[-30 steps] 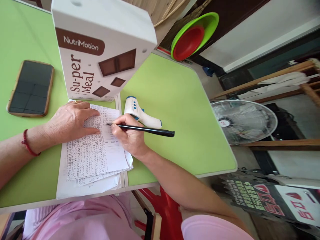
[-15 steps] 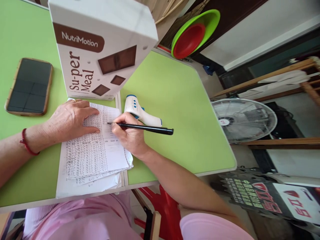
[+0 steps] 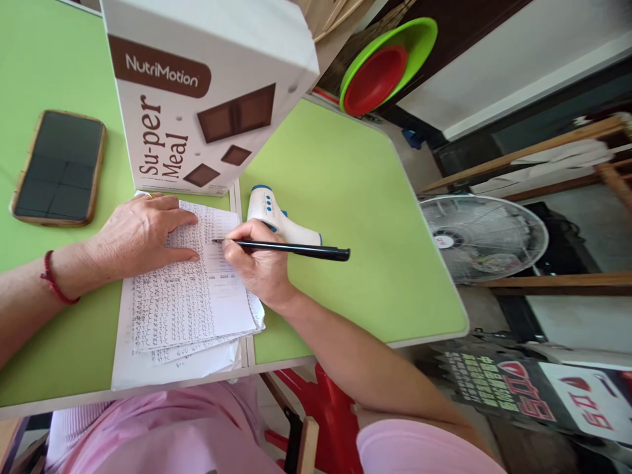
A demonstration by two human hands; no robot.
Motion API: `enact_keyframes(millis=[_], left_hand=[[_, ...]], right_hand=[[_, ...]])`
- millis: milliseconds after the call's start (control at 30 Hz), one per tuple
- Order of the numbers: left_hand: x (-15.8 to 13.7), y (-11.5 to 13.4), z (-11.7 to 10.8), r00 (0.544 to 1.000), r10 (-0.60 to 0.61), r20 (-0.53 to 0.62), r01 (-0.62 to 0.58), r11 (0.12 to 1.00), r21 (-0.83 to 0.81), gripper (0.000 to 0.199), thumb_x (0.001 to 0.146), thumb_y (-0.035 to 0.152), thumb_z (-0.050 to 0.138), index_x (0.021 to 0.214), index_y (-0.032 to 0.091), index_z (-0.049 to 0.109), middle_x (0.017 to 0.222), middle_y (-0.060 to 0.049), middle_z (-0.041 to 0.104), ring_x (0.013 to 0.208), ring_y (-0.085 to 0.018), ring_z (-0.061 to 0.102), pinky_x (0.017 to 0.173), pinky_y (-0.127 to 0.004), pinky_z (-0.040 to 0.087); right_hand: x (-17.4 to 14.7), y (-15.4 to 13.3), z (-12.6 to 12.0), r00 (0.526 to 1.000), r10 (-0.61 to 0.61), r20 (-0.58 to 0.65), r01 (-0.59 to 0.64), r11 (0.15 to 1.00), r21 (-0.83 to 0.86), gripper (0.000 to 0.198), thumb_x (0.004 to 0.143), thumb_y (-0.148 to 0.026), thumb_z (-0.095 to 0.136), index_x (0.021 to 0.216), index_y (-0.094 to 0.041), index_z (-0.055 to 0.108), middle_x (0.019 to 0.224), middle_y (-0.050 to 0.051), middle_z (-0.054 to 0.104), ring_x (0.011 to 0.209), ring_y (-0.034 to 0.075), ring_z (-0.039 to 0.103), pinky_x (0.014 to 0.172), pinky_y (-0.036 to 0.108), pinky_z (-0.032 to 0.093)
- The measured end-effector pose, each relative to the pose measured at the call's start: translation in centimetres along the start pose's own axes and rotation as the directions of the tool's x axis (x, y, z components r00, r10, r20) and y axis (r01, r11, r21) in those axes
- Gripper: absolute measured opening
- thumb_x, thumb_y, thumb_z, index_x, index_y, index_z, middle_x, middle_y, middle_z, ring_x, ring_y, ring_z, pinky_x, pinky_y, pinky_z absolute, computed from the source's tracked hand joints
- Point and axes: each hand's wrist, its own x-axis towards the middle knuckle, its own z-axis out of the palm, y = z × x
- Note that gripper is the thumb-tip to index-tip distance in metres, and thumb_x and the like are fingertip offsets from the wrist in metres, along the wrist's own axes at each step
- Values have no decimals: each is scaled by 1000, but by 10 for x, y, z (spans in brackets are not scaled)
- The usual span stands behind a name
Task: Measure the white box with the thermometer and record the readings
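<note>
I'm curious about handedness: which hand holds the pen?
The right hand: it grips the black pen, while the left hand rests on the written paper without one.

A white NutriMotion "Su-per Meal" box (image 3: 197, 108) stands on the green table (image 3: 355, 184) before me, a phone (image 3: 58, 168) lying screen-up to its left and a white-and-blue handheld thermometer (image 3: 289, 228) near its right side. Beyond the far edge I see a red basin (image 3: 375, 79) inside a larger green basin (image 3: 421, 46). To my right are a caged fan (image 3: 486, 234), wooden rails (image 3: 523, 162) and a dark printed carton (image 3: 526, 388); red plastic furniture (image 3: 330, 411) shows below.
</note>
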Motion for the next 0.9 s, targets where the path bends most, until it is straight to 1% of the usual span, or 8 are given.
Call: enact_keyframes(millis=[100, 200, 367, 500, 633, 733, 900], left_hand=[[0, 2, -3, 1000, 7, 21, -7, 1000, -2, 46, 84, 49, 72, 117, 17, 71, 95, -9, 67, 86, -26, 63, 76, -36, 46], [-1, 3, -5, 999, -6, 32, 5, 1000, 9, 43, 87, 46, 71, 118, 16, 70, 96, -8, 66, 87, -24, 62, 78, -34, 46], [0, 0, -2, 1000, 10, -4, -10, 1000, 21, 45, 82, 49, 75, 115, 19, 72, 92, -7, 67, 85, -25, 64, 75, -35, 45], [0, 1, -1, 1000, 1, 16, -2, 1000, 19, 46, 83, 49, 73, 117, 18, 71, 93, -8, 66, 86, -26, 64, 75, -36, 46], [0, 3, -3, 1000, -12, 24, 11, 1000, 12, 45, 83, 48, 73, 117, 18, 71, 94, -8, 66, 86, -26, 64, 75, -36, 46], [-1, 3, -5, 1000, 1, 17, -1, 1000, 5, 46, 85, 49, 71, 117, 16, 71, 94, -9, 66, 85, -26, 63, 76, -37, 46], [-1, 2, -5, 1000, 0, 20, 0, 1000, 14, 45, 85, 48, 69, 117, 16, 71, 95, -8, 66, 87, -24, 62, 77, -35, 47]], right_hand=[[1, 0, 0, 1000, -15, 10, 15, 1000, 9, 12, 80, -22, 56, 69, -23, 52, 58, -6, 53, 50, 8, 43, 48, 23, 38], [1, 1, -1, 1000, 0, 23, 0, 1000, -21, 12, 80, -23, 57, 69, -23, 51, 59, -6, 53, 51, 8, 43, 49, 24, 39], [0, 1, -1, 1000, 13, 26, -12, 999, -39, 12, 80, -21, 57, 69, -23, 52, 60, -6, 54, 52, 8, 44, 51, 24, 41], [1, 1, 0, 1000, -15, 19, 16, 1000, -27, 13, 79, -20, 58, 69, -23, 52, 60, -6, 56, 52, 9, 46, 51, 24, 41], [1, 1, 0, 999, 27, 25, -26, 998, -49, 13, 79, -20, 57, 68, -24, 51, 60, -5, 56, 53, 9, 46, 52, 25, 43], [1, 1, 0, 999, 31, 26, -30, 998, -49, 13, 79, -22, 57, 68, -24, 51, 60, -5, 56, 53, 9, 46, 52, 25, 42], [1, 2, 2, 1000, -10, -25, 10, 1000, -4, 13, 79, -22, 57, 67, -23, 52, 59, -5, 55, 52, 9, 45, 51, 24, 40]])
